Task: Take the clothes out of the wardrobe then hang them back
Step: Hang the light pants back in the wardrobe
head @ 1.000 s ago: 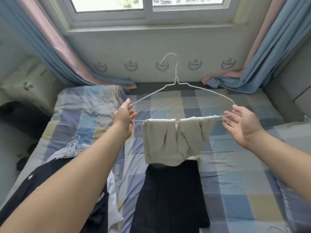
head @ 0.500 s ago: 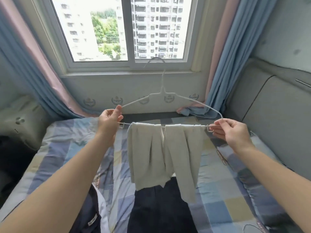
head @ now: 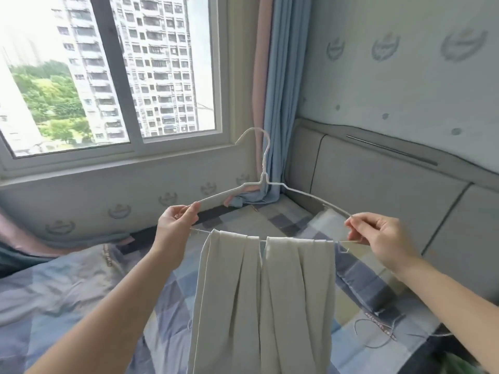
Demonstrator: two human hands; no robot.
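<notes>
From the head camera, I hold a white wire hanger [head: 263,182] up in front of me with both hands, its hook pointing upward toward the window [head: 108,76] and the blue curtain [head: 280,103]. My left hand [head: 175,225] grips the hanger's left corner, with the fingers curled round the wire and the thumb lying along the sloping arm. My right hand [head: 378,238] pinches the right corner between thumb and fingertips [head: 351,224].

A pale garment [head: 229,292] is folded over the bottom bar between my hands. It hangs in two long panels side by side, clear of the checked bed [head: 67,292] below. It looks fairly centred, though the bar sags a little under it.

As I judge it, this piece has been taken out and is already threaded onto its hanger, so the draping part is done for this one. What is left is to carry it to the wardrobe and hook it on the rail. The wardrobe is not in view here: I see only the window wall, the padded wall panel [head: 378,184] to my right, and the bed. I cannot tell from this view how many other clothes wait to be hung. For the carry I would move one hand to the hook.
</notes>
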